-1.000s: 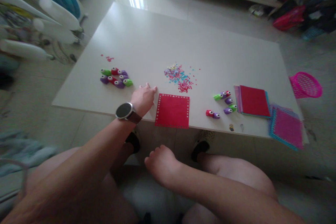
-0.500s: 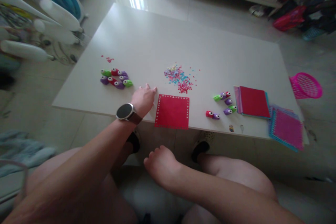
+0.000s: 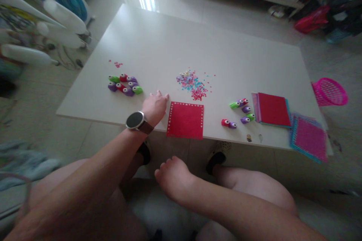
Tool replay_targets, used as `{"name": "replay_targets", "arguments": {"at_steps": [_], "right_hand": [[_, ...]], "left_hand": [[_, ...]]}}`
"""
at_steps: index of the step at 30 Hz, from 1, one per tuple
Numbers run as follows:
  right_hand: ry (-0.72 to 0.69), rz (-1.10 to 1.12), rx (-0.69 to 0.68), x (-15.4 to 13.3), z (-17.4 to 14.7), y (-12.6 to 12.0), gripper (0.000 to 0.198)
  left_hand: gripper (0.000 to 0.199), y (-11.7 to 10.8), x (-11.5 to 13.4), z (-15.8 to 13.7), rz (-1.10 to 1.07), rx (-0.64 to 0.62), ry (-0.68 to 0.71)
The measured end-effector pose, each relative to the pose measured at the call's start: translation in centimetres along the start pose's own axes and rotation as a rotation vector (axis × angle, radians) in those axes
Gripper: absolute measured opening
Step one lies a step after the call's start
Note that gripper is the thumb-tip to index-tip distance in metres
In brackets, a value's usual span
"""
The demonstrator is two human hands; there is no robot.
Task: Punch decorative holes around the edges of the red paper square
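Observation:
My left hand (image 3: 155, 106), with a watch on its wrist, lies on the white table (image 3: 226, 56) with its fingers apart and nothing in them. Just to its right is a red paper square (image 3: 186, 120) with small punched holes along its top and sides, its near edge reaching past the table edge. Below the table edge, my right hand (image 3: 174, 177) is curled closed; its palm side is hidden. Beyond the square lies a pile of colourful confetti (image 3: 194, 84). Left of my left hand sit several small craft punches with eyes (image 3: 124, 84).
More punches (image 3: 245, 110) sit on the right, beside stacked coloured paper (image 3: 273, 110) and punched sheets (image 3: 309, 137) overhanging the table corner. Red bits (image 3: 118, 64) lie at far left. A pink basket (image 3: 330, 92) stands beyond the right edge.

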State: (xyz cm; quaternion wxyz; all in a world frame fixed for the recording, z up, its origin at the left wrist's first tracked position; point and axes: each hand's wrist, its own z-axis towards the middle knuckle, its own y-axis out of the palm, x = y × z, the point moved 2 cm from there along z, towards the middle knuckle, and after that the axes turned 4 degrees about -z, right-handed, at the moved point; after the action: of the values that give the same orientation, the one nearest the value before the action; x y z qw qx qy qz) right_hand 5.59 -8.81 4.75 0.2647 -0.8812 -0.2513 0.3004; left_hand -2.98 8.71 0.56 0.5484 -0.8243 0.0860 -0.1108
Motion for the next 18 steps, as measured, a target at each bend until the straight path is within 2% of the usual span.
{"name": "replay_targets", "arguments": {"at_steps": [18], "right_hand": [[0.006,-0.015,-0.025,-0.18,0.04,0.14,0.024]], "left_hand": [[0.057,0.14,-0.13,-0.01,0.043,0.018,0.025]]}}
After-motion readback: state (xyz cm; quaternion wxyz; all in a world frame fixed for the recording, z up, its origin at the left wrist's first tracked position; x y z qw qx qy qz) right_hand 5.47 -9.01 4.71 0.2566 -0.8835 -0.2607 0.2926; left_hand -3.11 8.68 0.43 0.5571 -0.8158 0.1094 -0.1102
